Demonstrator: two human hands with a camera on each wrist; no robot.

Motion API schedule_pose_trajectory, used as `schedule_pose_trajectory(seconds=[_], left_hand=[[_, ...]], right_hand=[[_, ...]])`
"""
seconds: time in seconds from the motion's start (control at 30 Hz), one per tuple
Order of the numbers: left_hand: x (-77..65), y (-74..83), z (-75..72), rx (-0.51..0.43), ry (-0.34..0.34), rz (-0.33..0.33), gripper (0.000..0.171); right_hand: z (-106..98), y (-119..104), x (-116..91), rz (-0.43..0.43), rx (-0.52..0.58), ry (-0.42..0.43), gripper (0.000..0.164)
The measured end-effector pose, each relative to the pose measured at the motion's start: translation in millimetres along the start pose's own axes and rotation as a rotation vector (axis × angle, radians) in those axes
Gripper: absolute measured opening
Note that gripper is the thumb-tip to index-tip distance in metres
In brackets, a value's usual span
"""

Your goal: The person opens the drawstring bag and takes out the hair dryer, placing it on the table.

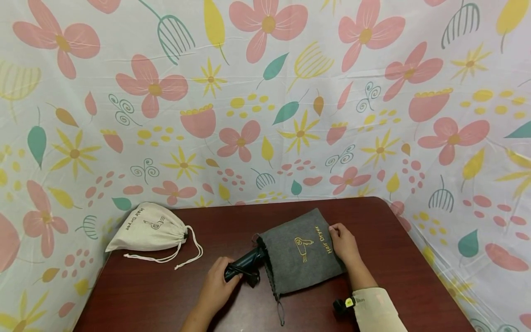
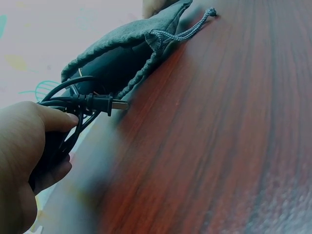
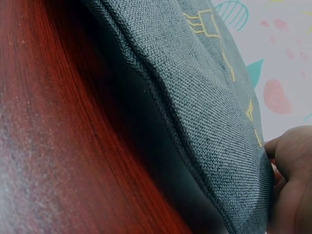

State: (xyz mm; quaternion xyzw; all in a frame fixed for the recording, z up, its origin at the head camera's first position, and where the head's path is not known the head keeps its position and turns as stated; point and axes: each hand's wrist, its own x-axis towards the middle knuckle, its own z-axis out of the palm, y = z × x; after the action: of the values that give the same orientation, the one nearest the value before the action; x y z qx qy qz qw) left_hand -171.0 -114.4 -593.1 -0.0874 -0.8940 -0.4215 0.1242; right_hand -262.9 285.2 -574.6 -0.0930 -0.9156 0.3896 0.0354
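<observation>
A grey drawstring bag point(image 1: 296, 256) with yellow "Hair Dryer" print lies on the table, its mouth facing left. Out of that mouth sticks the dark handle of a hair dryer point(image 1: 245, 263), its black cord bundled against it; the rest is hidden inside the bag. My left hand point(image 1: 217, 282) grips the handle and cord. In the left wrist view the two-pin plug point(image 2: 100, 103) hangs beside the thumb, near the gaping bag mouth. At the bag's closed right end, my right hand point(image 1: 345, 243) pinches the fabric, also seen in the right wrist view.
A cream drawstring bag point(image 1: 155, 228) with "Hair Dryer" print and white cords lies at the table's back left. The dark red wooden table point(image 1: 236, 313) stands against a flowered curtain point(image 1: 249, 152). A small black device with a yellow label point(image 1: 349, 302) is at my right wrist.
</observation>
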Motion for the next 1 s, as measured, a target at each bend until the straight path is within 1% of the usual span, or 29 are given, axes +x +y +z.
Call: schedule_pose_trajectory(seconds=[0.3,0.73,1.0], left_hand=[[0.8,-0.7,-0.6,0.008,0.003,-0.002,0.032],[0.2,0.0,-1.6,0.016,0.018,-0.006,0.032],[-0.5,0.9,-2.0,0.012,0.040,0.010,0.033]], right_hand=[[-0.1,2.7,0.9,0.008,-0.001,-0.017,0.028],[0.1,3.6,0.3,0.015,-0.003,-0.009,0.027],[-0.5,3.2,0.3,0.006,0.002,0.001,0.027]])
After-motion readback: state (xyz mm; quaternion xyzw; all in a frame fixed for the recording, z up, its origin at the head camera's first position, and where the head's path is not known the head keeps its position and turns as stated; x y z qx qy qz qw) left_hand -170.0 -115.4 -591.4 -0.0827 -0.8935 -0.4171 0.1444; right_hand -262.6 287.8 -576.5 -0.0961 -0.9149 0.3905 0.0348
